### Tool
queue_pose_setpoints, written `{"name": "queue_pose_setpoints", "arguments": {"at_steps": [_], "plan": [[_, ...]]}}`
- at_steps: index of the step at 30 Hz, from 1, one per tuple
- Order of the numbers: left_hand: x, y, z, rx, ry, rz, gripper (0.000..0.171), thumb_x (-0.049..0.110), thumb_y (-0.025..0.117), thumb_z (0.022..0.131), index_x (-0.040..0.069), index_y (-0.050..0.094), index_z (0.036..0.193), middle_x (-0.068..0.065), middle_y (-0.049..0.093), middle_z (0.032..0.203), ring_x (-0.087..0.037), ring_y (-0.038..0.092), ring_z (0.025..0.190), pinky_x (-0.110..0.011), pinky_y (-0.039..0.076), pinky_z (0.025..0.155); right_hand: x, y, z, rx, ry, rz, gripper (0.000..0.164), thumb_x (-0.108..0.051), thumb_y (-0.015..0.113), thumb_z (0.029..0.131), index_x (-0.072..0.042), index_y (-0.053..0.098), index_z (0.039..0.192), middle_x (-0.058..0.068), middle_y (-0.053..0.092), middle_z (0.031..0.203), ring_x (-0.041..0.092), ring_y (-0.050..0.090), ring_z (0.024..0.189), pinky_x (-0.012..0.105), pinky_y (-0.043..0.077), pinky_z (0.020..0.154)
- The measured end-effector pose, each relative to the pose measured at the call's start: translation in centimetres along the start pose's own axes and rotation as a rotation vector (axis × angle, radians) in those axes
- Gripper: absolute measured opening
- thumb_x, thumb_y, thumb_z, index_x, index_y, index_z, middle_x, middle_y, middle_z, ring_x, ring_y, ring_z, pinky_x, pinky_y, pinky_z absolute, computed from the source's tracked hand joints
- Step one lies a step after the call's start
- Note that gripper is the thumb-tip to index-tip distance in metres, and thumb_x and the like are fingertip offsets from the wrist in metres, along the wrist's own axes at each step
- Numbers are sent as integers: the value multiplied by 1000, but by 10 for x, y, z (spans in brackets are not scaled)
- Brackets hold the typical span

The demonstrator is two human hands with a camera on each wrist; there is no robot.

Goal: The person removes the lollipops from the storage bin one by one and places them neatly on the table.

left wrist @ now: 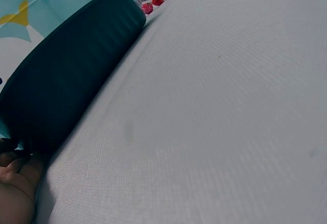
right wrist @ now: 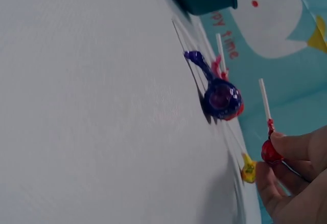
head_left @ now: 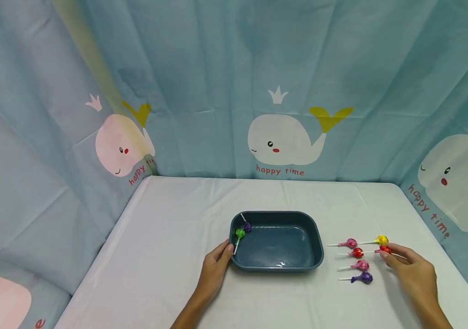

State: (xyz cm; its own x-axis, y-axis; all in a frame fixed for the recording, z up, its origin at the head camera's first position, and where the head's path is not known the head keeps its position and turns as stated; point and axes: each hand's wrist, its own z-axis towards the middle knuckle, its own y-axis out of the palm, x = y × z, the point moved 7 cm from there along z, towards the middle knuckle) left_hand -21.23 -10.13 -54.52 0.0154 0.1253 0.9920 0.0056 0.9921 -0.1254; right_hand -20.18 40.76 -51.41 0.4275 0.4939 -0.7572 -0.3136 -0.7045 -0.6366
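Observation:
My right hand (head_left: 417, 274) pinches a red lollipop (right wrist: 271, 151) by its wrapped head between thumb and fingers, its white stick pointing away from the palm. Close by lies a yellow lollipop (head_left: 382, 240). At the other side, my left hand (head_left: 213, 269) grips the left end of a dark teal plastic tray (head_left: 277, 269), thumb at the rim. Inside that tray, against its left wall, are a green lollipop (head_left: 240, 233) and a purple lollipop (head_left: 247, 227). The left wrist view shows the tray's outer wall (left wrist: 76, 66) with fingers at its lower corner.
Between tray and right hand, a column of lollipops lies with sticks leftward: a pink one (head_left: 351, 243), a red one (head_left: 356, 252), another pink one (head_left: 361, 265) and a dark purple one (head_left: 365, 277). White cloth (head_left: 156, 256) covers the table; a whale-print curtain (head_left: 201, 91) surrounds it.

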Motion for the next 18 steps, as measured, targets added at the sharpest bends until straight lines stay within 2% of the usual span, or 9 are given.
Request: {"name": "queue_pose_setpoints", "arguments": {"at_steps": [6,7,10,12,15,18], "plan": [[1,0,0,3,1,10,56,39,54,113,0,53,154,-14,55,157,-28,47,150,-39,42,120,10,-5,8,-7,30,4,52,-28,74,102,1,62,144,27,63,143,-14,60,69,10,51,61],[1,0,0,3,0,12,57,39,53,113,0,53,154,-14,55,157,-28,47,150,-38,42,120,11,-6,9,-5,29,2,52,-27,75,102,1,63,144,27,64,142,-14,59,69,8,47,59],[1,0,0,3,-2,14,57,39,54,112,0,53,154,-15,56,156,-28,47,150,-37,43,119,13,-9,11,12,29,-18,52,-28,77,101,1,64,142,25,69,136,-14,55,72,16,45,66],[1,0,0,3,-4,15,57,39,54,112,0,53,153,-15,56,156,-28,48,150,-37,43,119,13,-11,12,23,26,-44,52,-30,78,100,0,66,140,24,71,134,-8,54,78,22,43,69],[1,0,0,6,-6,18,57,40,54,112,0,53,153,-14,56,156,-28,48,150,-38,43,119,13,-12,14,33,17,-59,52,-31,79,99,2,67,138,24,73,128,1,56,81,25,44,66],[1,0,0,10,-6,19,57,39,54,112,0,53,153,-14,56,156,-28,48,150,-39,43,119,13,-11,15,24,7,-62,50,-28,78,100,4,66,137,25,74,125,-1,59,74,19,47,58]]}}
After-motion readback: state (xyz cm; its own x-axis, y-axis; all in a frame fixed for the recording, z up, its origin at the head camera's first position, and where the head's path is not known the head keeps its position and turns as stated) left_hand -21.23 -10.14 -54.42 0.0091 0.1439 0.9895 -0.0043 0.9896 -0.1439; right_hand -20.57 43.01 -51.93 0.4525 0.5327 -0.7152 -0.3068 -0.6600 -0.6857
